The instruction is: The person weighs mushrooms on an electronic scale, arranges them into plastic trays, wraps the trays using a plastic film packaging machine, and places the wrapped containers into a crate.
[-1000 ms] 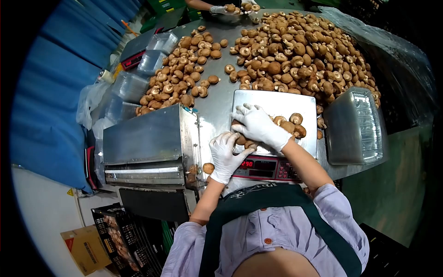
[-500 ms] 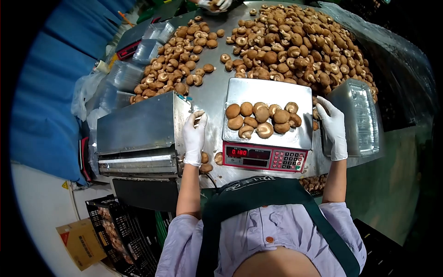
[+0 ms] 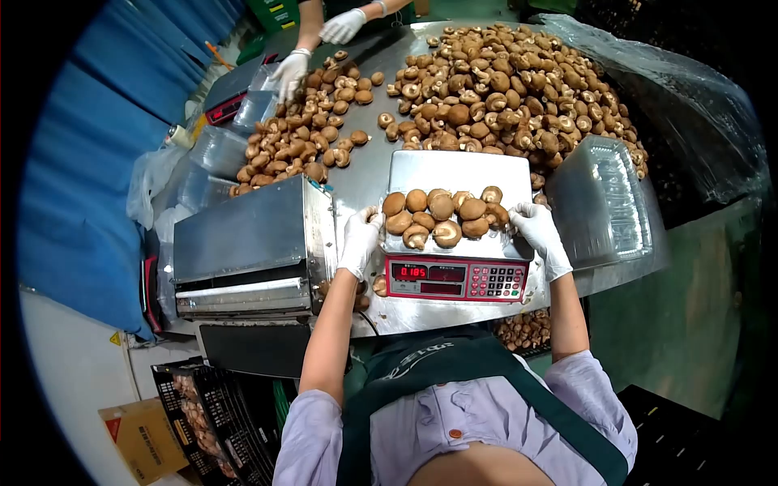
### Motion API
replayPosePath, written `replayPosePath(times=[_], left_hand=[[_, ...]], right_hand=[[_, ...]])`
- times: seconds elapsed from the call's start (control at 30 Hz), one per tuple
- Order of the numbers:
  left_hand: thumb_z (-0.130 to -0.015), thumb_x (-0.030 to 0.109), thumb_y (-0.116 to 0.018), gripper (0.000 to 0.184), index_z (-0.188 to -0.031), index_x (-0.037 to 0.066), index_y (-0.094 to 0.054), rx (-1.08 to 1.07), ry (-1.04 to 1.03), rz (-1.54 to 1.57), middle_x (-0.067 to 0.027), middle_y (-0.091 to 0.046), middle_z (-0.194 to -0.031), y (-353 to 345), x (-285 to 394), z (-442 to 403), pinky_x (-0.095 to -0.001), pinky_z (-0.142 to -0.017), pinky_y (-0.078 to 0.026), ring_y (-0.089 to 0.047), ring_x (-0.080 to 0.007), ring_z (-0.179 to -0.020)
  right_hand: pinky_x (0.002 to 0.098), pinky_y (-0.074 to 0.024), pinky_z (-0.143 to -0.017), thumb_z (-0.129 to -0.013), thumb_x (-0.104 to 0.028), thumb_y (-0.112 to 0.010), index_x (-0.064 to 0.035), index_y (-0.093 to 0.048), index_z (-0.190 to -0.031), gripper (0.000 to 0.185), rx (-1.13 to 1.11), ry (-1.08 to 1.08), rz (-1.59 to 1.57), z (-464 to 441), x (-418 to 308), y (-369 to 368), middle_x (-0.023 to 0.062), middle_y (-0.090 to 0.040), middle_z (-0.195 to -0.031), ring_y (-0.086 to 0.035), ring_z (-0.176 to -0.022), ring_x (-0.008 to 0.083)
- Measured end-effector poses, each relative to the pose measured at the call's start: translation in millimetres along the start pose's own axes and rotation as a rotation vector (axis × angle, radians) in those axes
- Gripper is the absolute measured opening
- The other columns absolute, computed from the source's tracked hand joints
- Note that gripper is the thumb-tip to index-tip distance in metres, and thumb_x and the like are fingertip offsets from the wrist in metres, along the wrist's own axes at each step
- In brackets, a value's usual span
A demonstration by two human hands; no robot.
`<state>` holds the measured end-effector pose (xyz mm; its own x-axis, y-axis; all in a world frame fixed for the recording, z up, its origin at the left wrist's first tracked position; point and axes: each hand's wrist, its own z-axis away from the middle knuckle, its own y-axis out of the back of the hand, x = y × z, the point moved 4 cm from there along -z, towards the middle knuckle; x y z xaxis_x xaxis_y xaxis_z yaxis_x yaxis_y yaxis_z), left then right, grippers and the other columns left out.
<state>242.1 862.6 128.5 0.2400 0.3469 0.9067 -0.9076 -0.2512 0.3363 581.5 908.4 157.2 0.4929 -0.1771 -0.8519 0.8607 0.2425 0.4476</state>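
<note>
A group of brown shiitake mushrooms (image 3: 446, 233) lies in a clear plastic tray, hard to make out, on the metal plate of a red digital scale (image 3: 454, 279). The display reads 0.185. My left hand (image 3: 361, 241), in a white glove, has its fingers closed at the tray's left edge. At the right edge, my gloved right hand (image 3: 541, 236) pinches the tray beside the last mushrooms. The tray's thin rim is mostly hidden by the fingers.
A large mushroom heap (image 3: 519, 89) lies behind the scale, a smaller pile (image 3: 300, 134) at back left. Stacked clear trays (image 3: 604, 206) stand right, a metal wrapping machine (image 3: 243, 231) left. A co-worker's gloved hands (image 3: 292, 73) reach over the smaller pile.
Both my hands have moved inward from beside the scale to the tray's two edges. The display went from 0.180 to 0.185. The co-worker's hands now reach over the left pile.
</note>
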Motion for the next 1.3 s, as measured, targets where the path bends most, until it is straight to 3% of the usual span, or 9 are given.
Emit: replayPosePath(times=[0.27,0.57,0.87,1.03,1.07,1.1,1.17,1.23,1.3], left_hand=[[-0.086,0.010,-0.057,0.022,-0.106,0.003,-0.065,-0.032,-0.084,-0.017,-0.0023,-0.061,-0.067,93,28,19,-0.0237,-0.047,-0.045,-0.054,-0.0073,-0.050],[-0.087,0.007,-0.055,0.019,-0.101,-0.003,-0.064,0.044,-0.045,-0.013,-0.0047,-0.060,-0.065,287,-19,16,-0.0250,-0.041,-0.046,-0.056,-0.0104,-0.047],[-0.084,0.005,-0.053,0.021,-0.100,-0.002,-0.066,0.126,-0.053,-0.207,-0.0072,-0.063,-0.067,432,-79,-42,-0.0275,-0.043,-0.046,-0.055,-0.0127,-0.046],[-0.085,0.014,-0.057,0.030,-0.112,0.003,-0.063,0.024,-0.058,-0.221,-0.0062,-0.064,-0.069,451,-85,-28,-0.0277,-0.052,-0.049,-0.059,-0.0114,-0.054],[-0.085,0.014,-0.058,0.031,-0.114,0.004,-0.062,0.118,-0.069,-0.316,-0.0084,-0.067,-0.078,454,-68,-9,-0.0290,-0.059,-0.051,-0.062,-0.0167,-0.061],[-0.082,0.016,-0.061,0.031,-0.112,0.008,-0.063,0.251,-0.419,-0.582,-0.0089,-0.067,-0.093,467,-79,-16,-0.0302,-0.067,-0.052,-0.064,-0.0219,-0.073],[-0.081,0.015,-0.062,0.031,-0.111,0.011,-0.064,0.186,-0.556,-0.656,-0.0074,-0.064,-0.099,472,-62,15,-0.0303,-0.072,-0.051,-0.063,-0.0243,-0.083],[-0.080,0.014,-0.063,0.027,-0.107,0.013,-0.065,-0.036,-0.764,-0.745,-0.0060,-0.063,-0.095,467,-31,61,-0.0302,-0.070,-0.052,-0.063,-0.0241,-0.082],[-0.079,0.017,-0.063,0.023,-0.102,0.015,-0.065,-0.245,-1.135,-1.007,-0.0033,-0.063,-0.094,464,-31,85,-0.0319,-0.059,-0.051,-0.062,-0.0212,-0.076]], right_hand=[[0.0240,-0.0464,-0.058,-0.086,-0.015,-0.056,0.0019,-0.063,-0.081,0.019,0.065,0.085,-0.067,46,-75,-45,0.0054,-0.063,-0.067,-0.057,-0.060,0.0085],[0.0219,-0.0462,-0.054,-0.085,-0.011,-0.055,0.0022,-0.062,-0.083,0.015,-0.104,0.176,-0.043,52,-186,-209,0.0048,-0.062,-0.066,-0.057,-0.058,0.0086],[0.0355,-0.0503,-0.069,-0.078,-0.024,-0.058,-0.0006,-0.067,-0.085,0.026,-0.139,0.283,0.219,20,-238,-362,0.0174,-0.066,-0.074,-0.065,-0.069,0.0285],[0.0378,-0.0504,-0.071,-0.080,-0.029,-0.055,-0.0016,-0.066,-0.087,0.030,-0.189,0.324,0.295,19,-233,-365,0.0178,-0.067,-0.078,-0.065,-0.074,0.0314],[0.0389,-0.0503,-0.072,-0.081,-0.030,-0.054,-0.0024,-0.066,-0.088,0.030,-0.120,0.416,0.433,22,-233,-357,0.0173,-0.067,-0.079,-0.065,-0.076,0.0327],[0.0387,-0.0508,-0.071,-0.082,-0.027,-0.057,-0.0040,-0.066,-0.090,0.026,-0.048,0.431,0.572,40,-245,-348,0.0170,-0.067,-0.079,-0.065,-0.076,0.0326],[0.0388,-0.0514,-0.069,-0.081,-0.021,-0.059,-0.0052,-0.065,-0.092,0.020,-0.094,0.548,0.609,74,-255,-334,0.0165,-0.066,-0.078,-0.065,-0.076,0.0324],[0.0395,-0.0516,-0.066,-0.079,-0.015,-0.060,-0.0069,-0.064,-0.097,0.020,-0.103,0.909,0.832,97,-252,-327,0.0151,-0.065,-0.078,-0.064,-0.073,0.0323],[0.0385,-0.0516,-0.062,-0.079,-0.016,-0.059,-0.0089,-0.061,-0.106,0.028,-0.169,1.087,1.043,121,-250,-328,0.0111,-0.064,-0.101,-0.062,-0.083,0.0274]])
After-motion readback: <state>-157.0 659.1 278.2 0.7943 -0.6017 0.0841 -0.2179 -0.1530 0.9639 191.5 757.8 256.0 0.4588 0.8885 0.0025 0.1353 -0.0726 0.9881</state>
